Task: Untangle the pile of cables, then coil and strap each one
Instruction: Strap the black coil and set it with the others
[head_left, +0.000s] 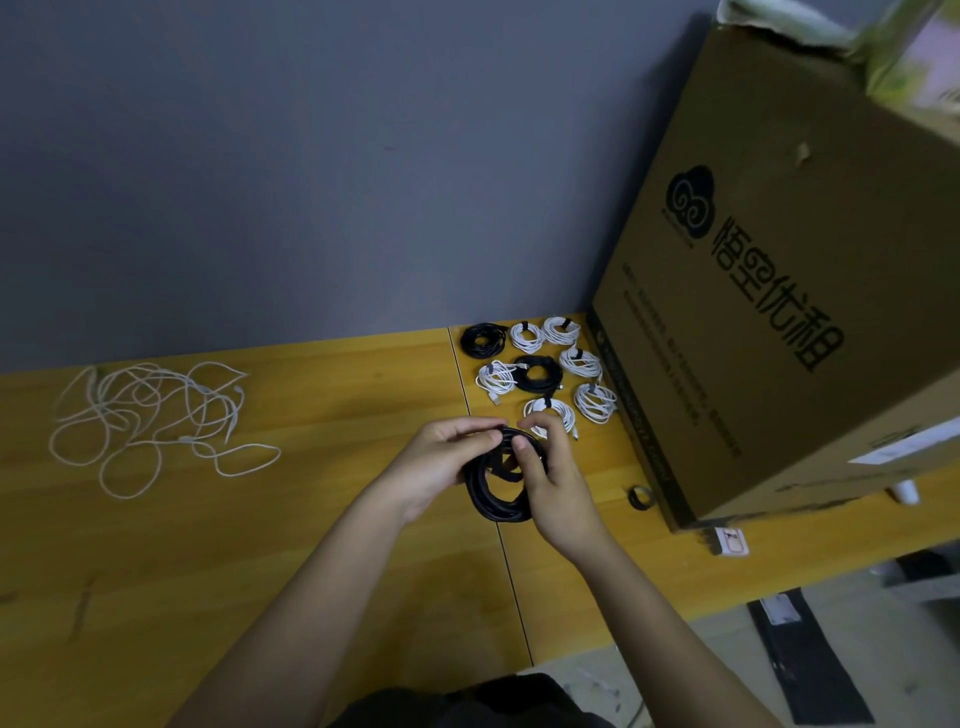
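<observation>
Dim, even indoor light with a bluish cast; shadows under the hands are faint. Wide-angle distortion bends the counter (260, 519) edge and leans the cardboard box (779, 260). The upper-right corner is motion-blurred.

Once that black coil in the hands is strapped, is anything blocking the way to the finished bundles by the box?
Nothing visible does. The black coil, held by the left hand and right hand, sits just in front of the finished bundles; only bare table lies between, and the cardboard box stands off to the side.
</observation>
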